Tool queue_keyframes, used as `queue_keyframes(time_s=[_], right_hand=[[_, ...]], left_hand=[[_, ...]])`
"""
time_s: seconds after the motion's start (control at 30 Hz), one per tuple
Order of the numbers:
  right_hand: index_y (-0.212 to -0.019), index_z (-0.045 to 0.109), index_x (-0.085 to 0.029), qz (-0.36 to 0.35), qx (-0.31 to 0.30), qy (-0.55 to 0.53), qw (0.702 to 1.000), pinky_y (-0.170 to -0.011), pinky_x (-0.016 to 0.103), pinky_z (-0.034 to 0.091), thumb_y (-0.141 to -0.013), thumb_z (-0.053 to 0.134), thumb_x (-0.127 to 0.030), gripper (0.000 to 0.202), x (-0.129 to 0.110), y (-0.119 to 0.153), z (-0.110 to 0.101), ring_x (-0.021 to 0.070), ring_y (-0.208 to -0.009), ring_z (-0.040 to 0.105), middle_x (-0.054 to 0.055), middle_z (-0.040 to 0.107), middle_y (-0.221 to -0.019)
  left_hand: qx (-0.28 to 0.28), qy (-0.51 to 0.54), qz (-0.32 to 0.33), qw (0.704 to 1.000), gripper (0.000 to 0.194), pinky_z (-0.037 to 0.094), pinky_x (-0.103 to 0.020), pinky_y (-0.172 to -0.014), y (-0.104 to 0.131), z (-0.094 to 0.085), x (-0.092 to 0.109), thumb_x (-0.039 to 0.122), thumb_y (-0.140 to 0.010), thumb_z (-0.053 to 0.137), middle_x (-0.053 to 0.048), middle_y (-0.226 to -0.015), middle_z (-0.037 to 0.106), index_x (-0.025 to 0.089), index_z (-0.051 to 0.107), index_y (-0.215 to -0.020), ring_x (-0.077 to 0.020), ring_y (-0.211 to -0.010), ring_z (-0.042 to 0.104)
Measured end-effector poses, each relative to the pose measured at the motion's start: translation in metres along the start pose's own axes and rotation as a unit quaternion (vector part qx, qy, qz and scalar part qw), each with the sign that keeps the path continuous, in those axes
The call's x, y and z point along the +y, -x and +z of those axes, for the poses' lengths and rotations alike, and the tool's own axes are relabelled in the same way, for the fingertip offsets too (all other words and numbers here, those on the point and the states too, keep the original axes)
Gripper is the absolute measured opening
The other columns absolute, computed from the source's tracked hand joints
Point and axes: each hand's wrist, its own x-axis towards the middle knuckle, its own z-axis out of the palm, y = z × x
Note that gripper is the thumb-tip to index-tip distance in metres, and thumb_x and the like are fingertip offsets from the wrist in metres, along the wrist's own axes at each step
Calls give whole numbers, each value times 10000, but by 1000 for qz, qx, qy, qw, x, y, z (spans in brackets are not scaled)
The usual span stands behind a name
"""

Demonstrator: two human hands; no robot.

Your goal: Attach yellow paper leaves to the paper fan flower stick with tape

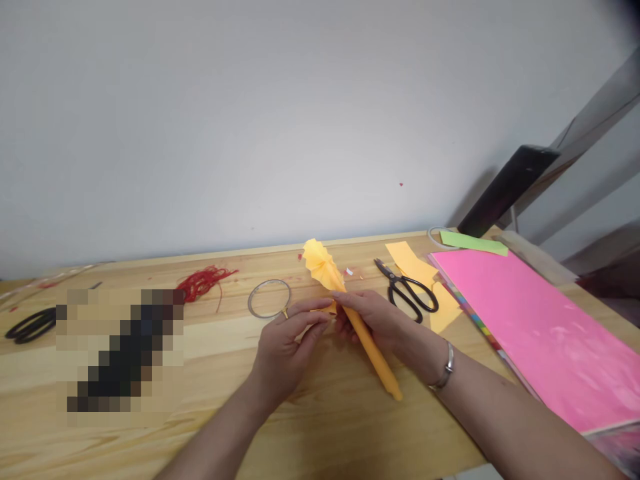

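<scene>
My right hand [367,313] is wrapped round a rolled orange paper tube [373,353], which slants down to the right over the table. At the tube's upper end stands a pleated yellow-orange paper piece [320,260] with a scalloped edge. My left hand [290,343], a ring on one finger, is closed beside the tube. A small orange paper flap [327,308] shows at its fingertips; where it joins the tube is hidden by my fingers. Just right of my right hand lie black-handled scissors [407,287], blades apart, beside loose orange paper pieces [410,261].
On the wooden table [215,373], a metal ring [250,300] and tangled red string [203,283] lie left of my hands. Farther left are another black-handled tool [33,325] and a blurred-out dark object [125,353]. Pink paper sheets [540,333] with a green strip [475,243] lie right.
</scene>
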Motion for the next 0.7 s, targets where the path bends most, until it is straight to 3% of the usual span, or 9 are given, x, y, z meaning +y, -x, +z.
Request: queue_keyframes(time_s=[0.13, 0.27, 0.5, 0.7], right_hand=[[-647, 564, -136, 2, 17, 3, 1000, -442, 190, 383, -789, 603, -399, 302, -6, 5, 6, 74, -456, 496, 7, 551, -545], [-643, 569, -134, -15, 28, 14, 999, -433, 191, 375, -765, 624, -435, 329, -3, 3, 4, 70, -458, 484, 4, 548, -550], [-654, 563, -141, -48, 47, 53, 996, -426, 193, 368, -765, 606, -476, 355, 3, 0, -1, 65, -449, 466, 2, 560, -570], [-624, 554, -137, -52, 69, 109, 990, -451, 194, 376, -782, 585, -440, 344, 2, 1, 1, 66, -452, 474, 2, 556, -561]], left_hand=[[-8, -8, 0, 1000, 151, 500, -259, -838, 1, -1, 0, 111, -810, 578, -48, -1042, 696, 219, 666, -869, -151, -956, 644], [-6, 14, -30, 999, 133, 485, -262, -862, 0, -1, 2, 138, -818, 576, -48, -1073, 682, 222, 672, -854, -152, -988, 631], [21, 101, -182, 978, 67, 489, -279, -851, -4, -6, 10, 269, -786, 632, -37, -1198, 616, 227, 679, -761, -163, -965, 624], [56, 171, -286, 941, 96, 478, -253, -847, -9, -7, 10, 318, -734, 683, -20, -1071, 682, 224, 693, -714, -175, -995, 605]])
